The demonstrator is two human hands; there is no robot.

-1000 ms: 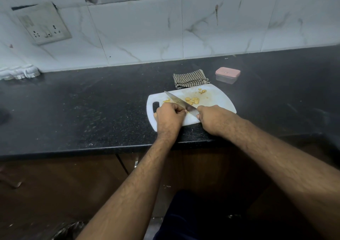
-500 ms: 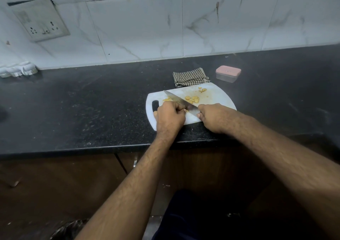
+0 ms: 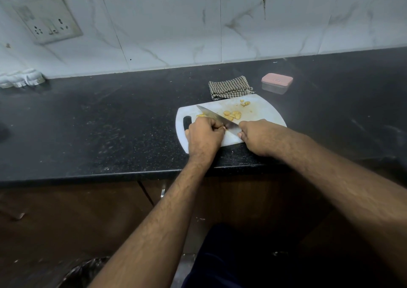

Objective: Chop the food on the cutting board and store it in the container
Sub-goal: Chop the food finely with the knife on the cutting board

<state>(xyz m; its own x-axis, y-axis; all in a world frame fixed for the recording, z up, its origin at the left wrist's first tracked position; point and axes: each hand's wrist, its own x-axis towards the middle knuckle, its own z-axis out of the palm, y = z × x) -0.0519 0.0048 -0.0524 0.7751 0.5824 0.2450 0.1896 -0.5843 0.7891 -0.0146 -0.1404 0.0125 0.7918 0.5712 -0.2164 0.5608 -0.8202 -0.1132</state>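
Observation:
A white cutting board with a handle slot lies on the black counter near its front edge. Several yellow food slices lie at the board's middle, with a few more at its far edge. My right hand grips the handle of a knife, whose blade points to the far left across the board. My left hand is curled on a small piece of food against the blade; that piece is mostly hidden by my fingers. A small clear container with a pink lid stands closed behind the board, to the right.
A folded checked cloth lies just behind the board. The black counter ends at a tiled wall with a socket plate. A white object sits at the far left. Brown cabinet doors are below the counter edge.
The knife blade and both hands have stayed nearly in place over the board, with only small shifts. The view has tipped slightly.

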